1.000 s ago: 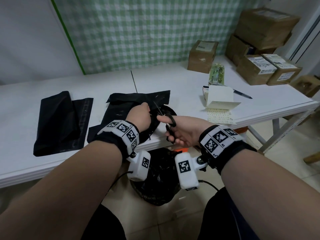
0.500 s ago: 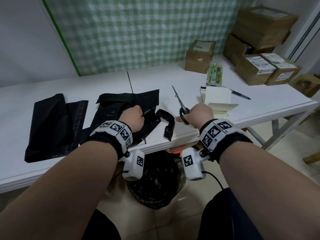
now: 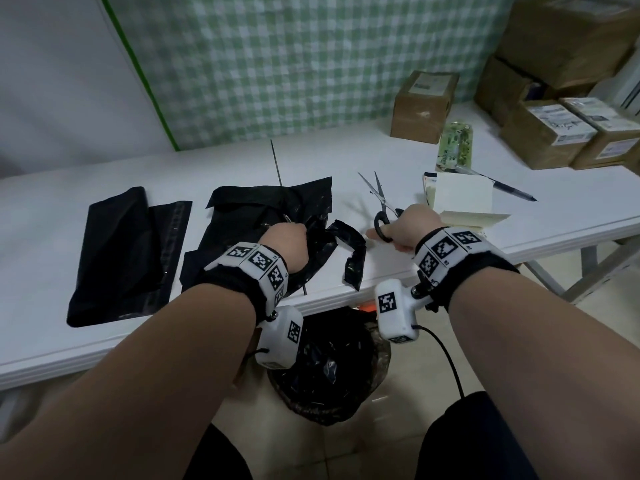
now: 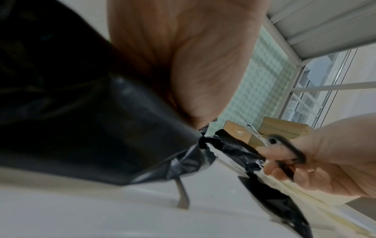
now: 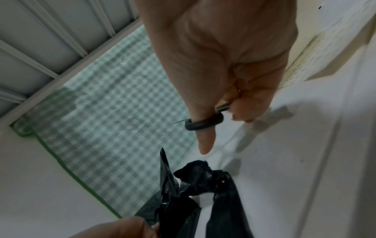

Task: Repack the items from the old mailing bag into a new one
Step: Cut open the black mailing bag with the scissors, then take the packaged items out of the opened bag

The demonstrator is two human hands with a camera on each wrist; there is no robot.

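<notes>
The old black mailing bag [image 3: 270, 213] lies crumpled mid-table, and my left hand [image 3: 287, 242] grips its cut end. A cut strip [image 3: 355, 252] still hangs from it toward the table's front edge. A thin metal rod [image 3: 276, 162] pokes out behind the bag. My right hand [image 3: 405, 232] holds the scissors [image 3: 380, 199] just right of the strip, blades apart and pointing away. In the right wrist view my thumb sits through one black loop [image 5: 203, 124], above the strip [image 5: 203, 182]. The left wrist view shows the bag [image 4: 101, 120] in my fist. The new black bag [image 3: 128, 251] lies flat at the left.
A pad of pale paper [image 3: 460, 199], a pen [image 3: 498, 185] and a green packet [image 3: 455, 143] lie right of the scissors. Cardboard boxes [image 3: 422, 105] stand at the back right. A bin with a black liner [image 3: 329, 368] sits under the table's front edge.
My right hand has drawn the scissors out of the bag and moved them right, over the table. The cut strip now hangs loose. My left hand keeps hold of the bag.
</notes>
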